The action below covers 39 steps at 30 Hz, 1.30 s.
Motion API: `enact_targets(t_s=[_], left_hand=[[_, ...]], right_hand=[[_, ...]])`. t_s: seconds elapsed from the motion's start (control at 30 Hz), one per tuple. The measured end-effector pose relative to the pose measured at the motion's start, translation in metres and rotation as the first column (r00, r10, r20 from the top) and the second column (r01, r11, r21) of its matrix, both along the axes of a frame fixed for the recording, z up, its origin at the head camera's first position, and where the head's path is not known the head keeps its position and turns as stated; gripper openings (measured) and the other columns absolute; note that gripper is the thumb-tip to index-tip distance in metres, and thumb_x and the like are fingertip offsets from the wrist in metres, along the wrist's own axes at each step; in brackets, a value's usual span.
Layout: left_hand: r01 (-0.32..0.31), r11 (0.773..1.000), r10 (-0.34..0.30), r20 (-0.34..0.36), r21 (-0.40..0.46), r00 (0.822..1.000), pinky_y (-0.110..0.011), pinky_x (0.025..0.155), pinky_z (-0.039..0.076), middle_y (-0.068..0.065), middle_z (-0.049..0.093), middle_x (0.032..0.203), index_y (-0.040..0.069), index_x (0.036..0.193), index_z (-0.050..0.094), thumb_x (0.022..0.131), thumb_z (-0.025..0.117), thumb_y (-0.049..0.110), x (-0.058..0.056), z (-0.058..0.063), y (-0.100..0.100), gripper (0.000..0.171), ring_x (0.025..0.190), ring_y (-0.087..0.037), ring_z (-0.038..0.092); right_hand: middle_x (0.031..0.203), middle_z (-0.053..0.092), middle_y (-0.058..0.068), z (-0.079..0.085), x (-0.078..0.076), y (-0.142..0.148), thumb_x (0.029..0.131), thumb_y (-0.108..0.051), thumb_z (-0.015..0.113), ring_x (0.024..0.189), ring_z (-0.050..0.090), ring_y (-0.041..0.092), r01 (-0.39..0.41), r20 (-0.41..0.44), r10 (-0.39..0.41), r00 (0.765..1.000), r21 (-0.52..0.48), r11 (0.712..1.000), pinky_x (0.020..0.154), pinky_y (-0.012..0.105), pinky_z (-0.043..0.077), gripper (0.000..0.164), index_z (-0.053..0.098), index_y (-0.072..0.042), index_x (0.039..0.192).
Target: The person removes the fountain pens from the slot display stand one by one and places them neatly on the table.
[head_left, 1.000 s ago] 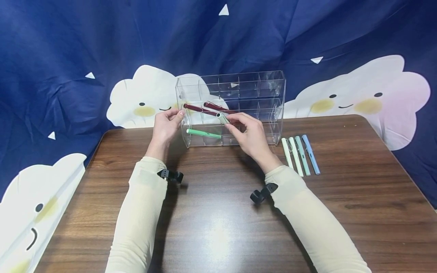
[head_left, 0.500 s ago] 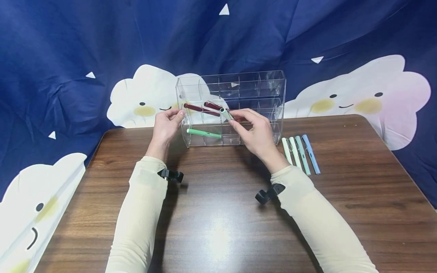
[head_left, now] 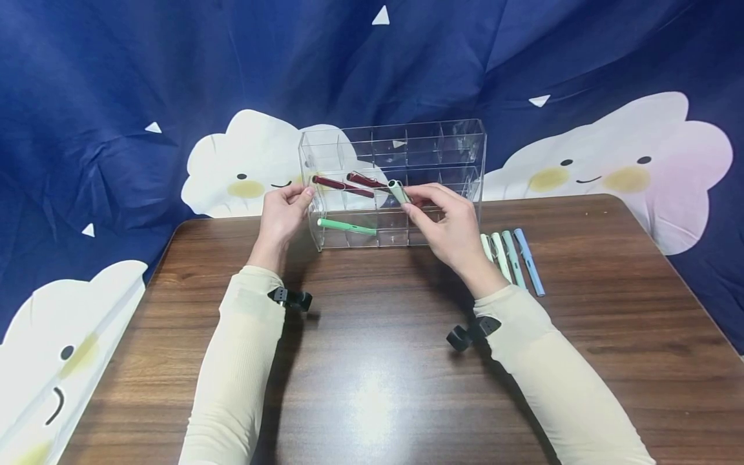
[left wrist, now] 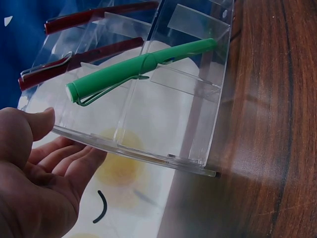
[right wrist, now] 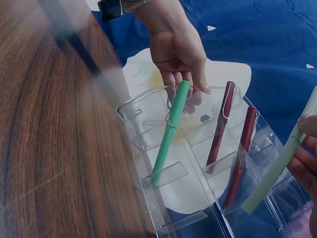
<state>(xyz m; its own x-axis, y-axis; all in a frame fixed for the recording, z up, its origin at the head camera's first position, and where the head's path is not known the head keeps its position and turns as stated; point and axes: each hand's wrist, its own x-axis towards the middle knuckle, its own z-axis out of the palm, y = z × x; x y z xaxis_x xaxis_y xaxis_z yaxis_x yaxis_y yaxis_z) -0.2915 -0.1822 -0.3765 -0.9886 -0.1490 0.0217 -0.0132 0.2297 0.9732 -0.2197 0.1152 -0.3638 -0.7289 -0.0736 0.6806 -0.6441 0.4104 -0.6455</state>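
A clear acrylic organizer (head_left: 478, 152) with compartments stands at the back of the table. My left hand (head_left: 283, 216) holds its left side, thumb at the front edge and fingers behind in the left wrist view. My right hand (head_left: 450, 223) pinches a pale green pen (head_left: 398, 192) between thumb and fingers in front of the organizer's middle tier. In the right wrist view this pen (right wrist: 277, 168) slants over the compartments. Two dark red pens (head_left: 343, 186) lie slanted in the middle tier at left. Below them a bright green pen (head_left: 347, 227) rests in the bottom tier.
Several pens lie side by side right of the organizer, a blue pen (head_left: 529, 261) outermost; my right hand and wrist partly cover the paler ones. The brown wooden table (head_left: 360, 336) reaches back to a dark blue curtain (head_left: 232, 58) with cloud prints.
My right hand has moved to the right along the organizer with the pale green pen, its end rising slightly. My left hand, the organizer and the pens in it have stayed put.
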Motion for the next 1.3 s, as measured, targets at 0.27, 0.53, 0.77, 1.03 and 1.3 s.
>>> enact_targets(t_s=[0.27, 0.53, 0.77, 1.03, 1.3], left_hand=[[-0.003, 1.0, 0.003, 0.012, -0.005, 1.0, -0.011, 0.067, 0.054, -0.031, 0.072, 0.132, -0.009, 0.139, 0.066, 0.108, 0.068, 0.018, 0.001, 0.001, 0.001, 0.041, 0.085, -0.007, 0.07], [0.0, 1.0, 0.0, 0.02, -0.007, 1.0, -0.01, 0.068, 0.054, -0.03, 0.072, 0.134, -0.008, 0.141, 0.065, 0.108, 0.068, 0.018, 0.001, 0.002, 0.001, 0.042, 0.087, -0.009, 0.07], [-0.001, 1.0, 0.001, 0.014, -0.006, 1.0, -0.01, 0.067, 0.053, -0.031, 0.072, 0.134, -0.008, 0.141, 0.065, 0.108, 0.069, 0.018, 0.001, 0.002, 0.002, 0.042, 0.087, -0.009, 0.07], [-0.009, 1.0, 0.009, 0.019, 0.001, 1.0, -0.011, 0.067, 0.055, -0.03, 0.073, 0.133, -0.008, 0.14, 0.066, 0.108, 0.068, 0.018, 0.002, 0.001, 0.002, 0.041, 0.085, -0.006, 0.068], [-0.007, 1.0, 0.007, 0.027, -0.017, 1.0, -0.01, 0.071, 0.056, -0.029, 0.072, 0.135, -0.008, 0.142, 0.065, 0.108, 0.068, 0.019, 0.002, 0.002, 0.001, 0.043, 0.091, -0.008, 0.071]], right_hand=[[0.104, 0.08, 0.015, 0.0, 0.004, 0.011, 0.094, -0.003, 0.083, 0.093, 0.072, 0.021, 0.019, -0.008, -0.019, 1.0, 0.007, 1.0, 0.077, 0.012, 0.053, 0.024, 0.081, -0.001, 0.117], [0.106, 0.08, 0.015, -0.004, 0.006, 0.022, 0.092, -0.002, 0.084, 0.095, 0.071, 0.02, 0.053, 0.01, -0.054, 0.999, 0.012, 0.999, 0.086, 0.009, 0.051, 0.025, 0.081, -0.001, 0.117], [0.105, 0.08, 0.016, -0.006, 0.007, 0.033, 0.093, -0.001, 0.083, 0.094, 0.068, 0.011, 0.072, 0.013, -0.072, 0.997, 0.007, 0.997, 0.085, 0.013, 0.05, 0.025, 0.081, 0.0, 0.117], [0.103, 0.08, 0.017, -0.008, 0.01, 0.046, 0.092, 0.0, 0.083, 0.093, 0.065, 0.004, 0.091, 0.026, -0.091, 0.996, -0.007, 0.996, 0.086, 0.015, 0.051, 0.026, 0.081, -0.001, 0.118], [0.104, 0.079, 0.02, -0.01, 0.013, 0.06, 0.092, 0.003, 0.082, 0.092, 0.064, -0.005, 0.124, 0.044, -0.122, 0.991, -0.043, 0.991, 0.081, 0.009, 0.05, 0.026, 0.081, 0.001, 0.118]])
